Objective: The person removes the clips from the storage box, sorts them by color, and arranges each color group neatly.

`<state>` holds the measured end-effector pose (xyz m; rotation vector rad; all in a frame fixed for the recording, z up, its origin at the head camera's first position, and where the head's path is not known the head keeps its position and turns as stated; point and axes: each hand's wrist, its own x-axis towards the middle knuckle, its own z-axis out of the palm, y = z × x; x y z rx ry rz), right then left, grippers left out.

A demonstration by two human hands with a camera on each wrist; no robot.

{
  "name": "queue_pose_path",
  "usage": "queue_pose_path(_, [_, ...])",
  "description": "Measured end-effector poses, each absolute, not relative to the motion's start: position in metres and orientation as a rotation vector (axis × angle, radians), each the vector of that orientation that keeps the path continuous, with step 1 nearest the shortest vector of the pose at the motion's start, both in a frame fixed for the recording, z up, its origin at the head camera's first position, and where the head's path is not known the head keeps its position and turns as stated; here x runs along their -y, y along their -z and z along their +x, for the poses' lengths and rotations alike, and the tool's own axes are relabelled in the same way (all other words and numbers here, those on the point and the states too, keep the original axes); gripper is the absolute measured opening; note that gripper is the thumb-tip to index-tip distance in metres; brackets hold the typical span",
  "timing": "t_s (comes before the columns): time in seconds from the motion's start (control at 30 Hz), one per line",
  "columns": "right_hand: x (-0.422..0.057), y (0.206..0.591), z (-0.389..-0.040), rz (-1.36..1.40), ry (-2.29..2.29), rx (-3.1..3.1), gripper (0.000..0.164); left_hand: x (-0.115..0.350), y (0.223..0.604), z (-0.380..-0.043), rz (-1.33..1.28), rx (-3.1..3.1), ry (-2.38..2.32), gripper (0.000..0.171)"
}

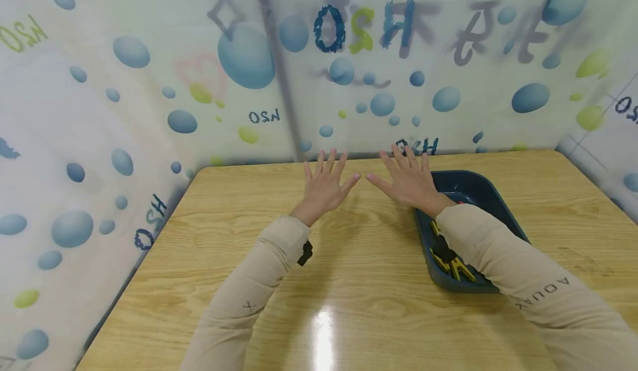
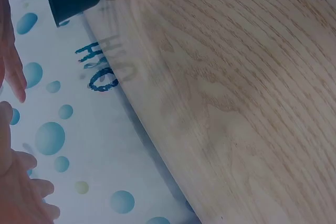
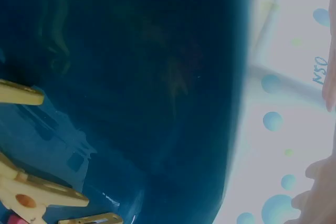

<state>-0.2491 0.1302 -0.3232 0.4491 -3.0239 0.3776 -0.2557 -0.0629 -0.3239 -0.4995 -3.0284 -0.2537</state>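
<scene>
Both hands are held out with spread, straight fingers, palms down, and nothing in them. My left hand (image 1: 325, 188) is over the far middle of the wooden table (image 1: 239, 249). My right hand (image 1: 410, 183) is just right of it, thumbs pointing at each other with a small gap. The right wrist and forearm pass over a dark blue plastic bin (image 1: 432, 268). Inside lie yellow-and-black clamp-like pieces (image 1: 451, 263), partly hidden by the sleeve. In the right wrist view, yellow pieces (image 3: 44, 192) lie on the bin's bottom. Fingers (image 2: 31, 187) show at the left wrist view's left edge.
A patterned wall covering (image 1: 294, 99) with blue bubbles and letters stands right behind the table's far edge and along the left side. A dark object (image 1: 305, 253) shows at the left wrist. A bright reflection lies on the table's near part.
</scene>
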Motion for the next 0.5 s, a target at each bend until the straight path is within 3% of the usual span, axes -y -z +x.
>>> queue_pose_path(0.5, [-0.144, 0.313, -0.238, 0.470, -0.384, 3.039, 0.081, 0.060, 0.321, -0.252, -0.541, 2.982, 0.298, 0.068])
